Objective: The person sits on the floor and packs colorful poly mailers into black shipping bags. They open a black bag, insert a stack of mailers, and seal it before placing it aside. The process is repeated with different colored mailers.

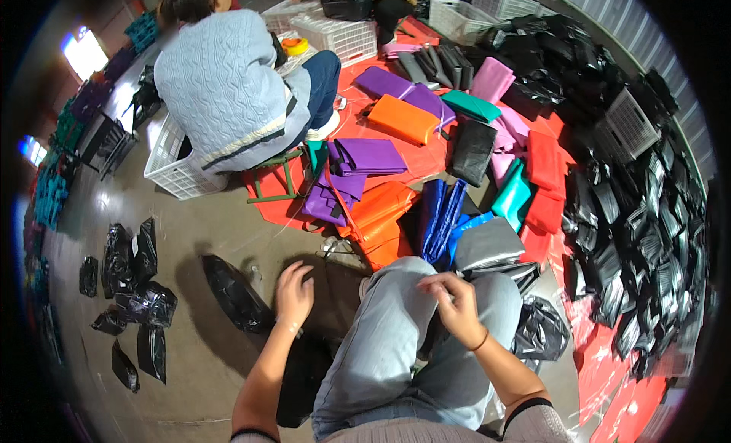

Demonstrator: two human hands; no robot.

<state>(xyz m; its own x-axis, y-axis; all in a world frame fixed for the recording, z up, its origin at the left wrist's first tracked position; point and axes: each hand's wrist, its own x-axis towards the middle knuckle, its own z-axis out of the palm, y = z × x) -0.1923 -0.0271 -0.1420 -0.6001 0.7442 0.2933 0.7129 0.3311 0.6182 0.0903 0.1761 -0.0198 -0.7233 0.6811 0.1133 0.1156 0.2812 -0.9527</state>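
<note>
My left hand [295, 292] is held out over the floor left of my knees, fingers spread and nothing in them. Just beyond its wrist is a black plastic-wrapped package [236, 294], apart from the hand; I cannot tell whether it touches the floor. Above my knees, my right hand [454, 307] has loosely bent fingers with gaps between them and no object visible in it. Closest in front of my knees are a folded grey sheet [489, 245], a shiny blue folded piece [442, 218] and orange folded material [381, 214]. A crumpled black bag [541, 329] lies beside my right knee.
Several black packages [145, 302] lie on the floor at left. A person in a light blue sweater [221, 85] sits ahead beside a white crate [179, 165]. Folded purple [369, 155], orange and red pieces cover a red sheet [411, 157]. Black packages [609, 245] pile up at right.
</note>
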